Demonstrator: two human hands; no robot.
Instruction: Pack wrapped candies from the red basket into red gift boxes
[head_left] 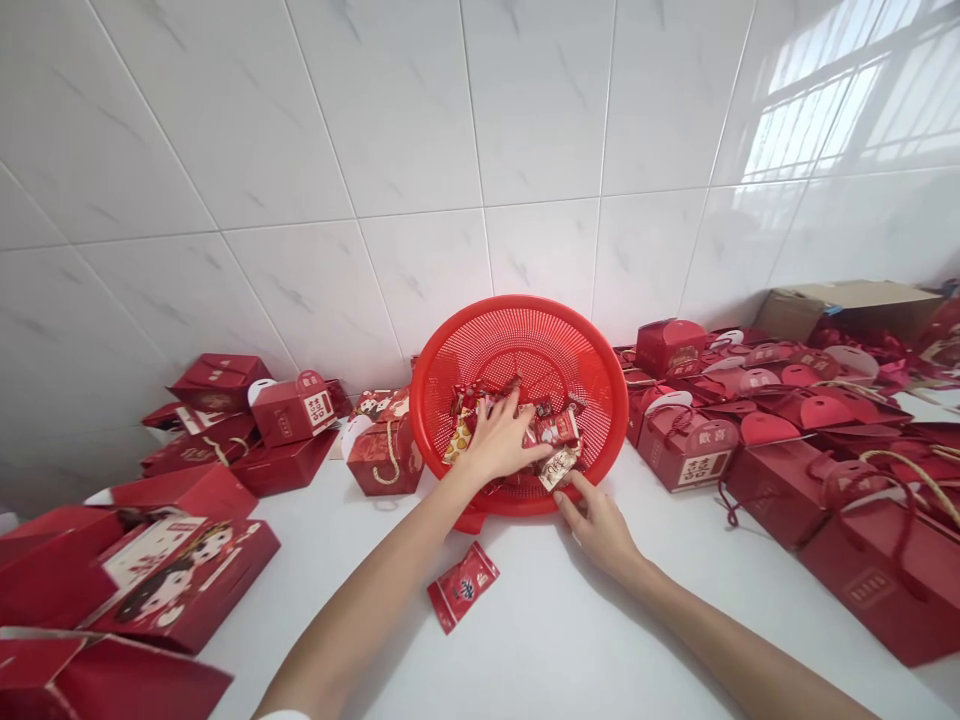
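Observation:
A red plastic basket [517, 308] leans back against the tiled wall, tilted toward me, with wrapped sweets in its lower part. My left hand [501, 440] is inside it, fingers spread over the sweets. At the basket's lower right rim, my right hand [600, 525] pinches something I cannot make out, close to a cream-coloured packet [559, 467]. A red and white packet [556, 429] lies just above that one. One red packet [463, 587] rests on the white table in front of the basket.
Red gift boxes stand at the left [289, 408] and beside the basket [385, 457]. Many more boxes [690, 440] crowd the right side. A cardboard box [795, 312] with red things in it sits at the back right. The white table [525, 640] shows in front.

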